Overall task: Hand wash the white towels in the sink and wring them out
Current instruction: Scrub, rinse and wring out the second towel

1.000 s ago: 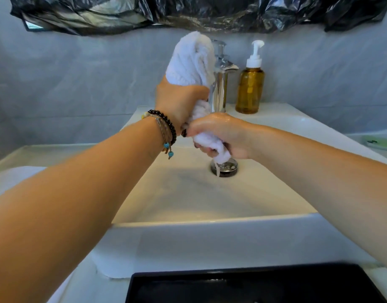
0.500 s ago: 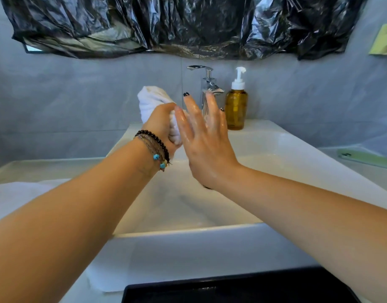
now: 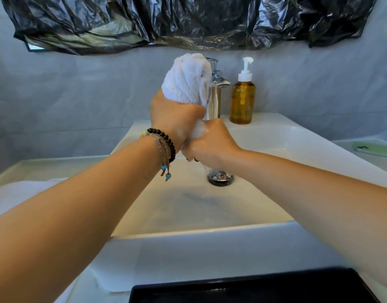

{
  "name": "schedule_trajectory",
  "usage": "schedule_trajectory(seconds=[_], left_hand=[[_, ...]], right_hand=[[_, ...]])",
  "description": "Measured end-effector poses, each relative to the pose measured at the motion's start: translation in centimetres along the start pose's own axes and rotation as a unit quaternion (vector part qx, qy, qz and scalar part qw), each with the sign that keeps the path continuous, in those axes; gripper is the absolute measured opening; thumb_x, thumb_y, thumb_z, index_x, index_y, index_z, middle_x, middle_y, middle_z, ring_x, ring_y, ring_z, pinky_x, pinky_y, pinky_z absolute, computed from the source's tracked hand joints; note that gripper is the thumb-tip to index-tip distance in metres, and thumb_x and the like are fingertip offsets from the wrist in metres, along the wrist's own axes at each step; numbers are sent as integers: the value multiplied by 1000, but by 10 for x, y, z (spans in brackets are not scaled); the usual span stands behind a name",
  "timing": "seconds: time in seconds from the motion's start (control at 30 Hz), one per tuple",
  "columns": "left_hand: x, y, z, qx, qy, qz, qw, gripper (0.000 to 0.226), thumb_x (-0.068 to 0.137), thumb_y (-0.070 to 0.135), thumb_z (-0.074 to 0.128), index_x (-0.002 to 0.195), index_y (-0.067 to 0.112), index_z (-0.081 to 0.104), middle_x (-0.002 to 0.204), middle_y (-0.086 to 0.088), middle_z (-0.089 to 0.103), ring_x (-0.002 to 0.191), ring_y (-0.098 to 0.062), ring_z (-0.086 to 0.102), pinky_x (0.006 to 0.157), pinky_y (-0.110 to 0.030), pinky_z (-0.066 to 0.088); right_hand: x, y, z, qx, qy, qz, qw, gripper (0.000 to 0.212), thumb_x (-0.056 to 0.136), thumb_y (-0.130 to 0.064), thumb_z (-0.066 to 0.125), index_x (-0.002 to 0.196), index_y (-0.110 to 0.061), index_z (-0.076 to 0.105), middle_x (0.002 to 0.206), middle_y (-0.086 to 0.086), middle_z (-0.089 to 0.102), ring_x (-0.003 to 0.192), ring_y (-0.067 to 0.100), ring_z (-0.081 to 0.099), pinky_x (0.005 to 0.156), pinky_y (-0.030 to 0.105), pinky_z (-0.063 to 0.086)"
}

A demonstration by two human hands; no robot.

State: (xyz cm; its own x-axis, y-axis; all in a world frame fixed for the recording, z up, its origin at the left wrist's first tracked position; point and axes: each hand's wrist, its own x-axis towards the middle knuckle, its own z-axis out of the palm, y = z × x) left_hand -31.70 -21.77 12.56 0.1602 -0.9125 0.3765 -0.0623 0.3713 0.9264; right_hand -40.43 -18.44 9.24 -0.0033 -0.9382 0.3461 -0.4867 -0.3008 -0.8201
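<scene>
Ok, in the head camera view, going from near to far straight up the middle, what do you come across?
Black tray → sink front rim → drain → right hand gripping the towel's lower end → left hand gripping it higher → white towel → faucet → black plastic sheet.

The white terry towel (image 3: 186, 79) hides the chrome tap's (image 3: 214, 99) left part; the near black tray (image 3: 253, 287) is cut off below.

Basin (image 3: 188, 206) floor lies open; faucet (image 3: 215, 92) and soap bottle (image 3: 242, 101) crowd the back.
</scene>
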Motion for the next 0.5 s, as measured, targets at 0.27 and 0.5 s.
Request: schedule_trajectory(seconds=[0.27, 0.5], left_hand=[[-11, -2, 3, -7, -68, -31, 997, 35, 49, 6, 63, 82, 17, 62, 66, 1, 57, 58, -19, 53, 51, -24, 47], [-8, -8, 3, -22, -87, -50, 995, 45, 49, 7, 63, 94, 14, 66, 74, -3, 63, 61, -19, 60, 55, -27, 51]], right_hand=[[-14, 4, -13, 138, -139, 113, 974, 15, 63, 13, 52, 66, -2, 53, 40, 4, 30, 37, 16, 21, 47, 23, 15], [-15, 7, -17, 165, -173, 126, 963, 26, 69, 11, 50, 88, -4, 58, 41, 3, 30, 36, 15, 22, 42, 18, 17]])
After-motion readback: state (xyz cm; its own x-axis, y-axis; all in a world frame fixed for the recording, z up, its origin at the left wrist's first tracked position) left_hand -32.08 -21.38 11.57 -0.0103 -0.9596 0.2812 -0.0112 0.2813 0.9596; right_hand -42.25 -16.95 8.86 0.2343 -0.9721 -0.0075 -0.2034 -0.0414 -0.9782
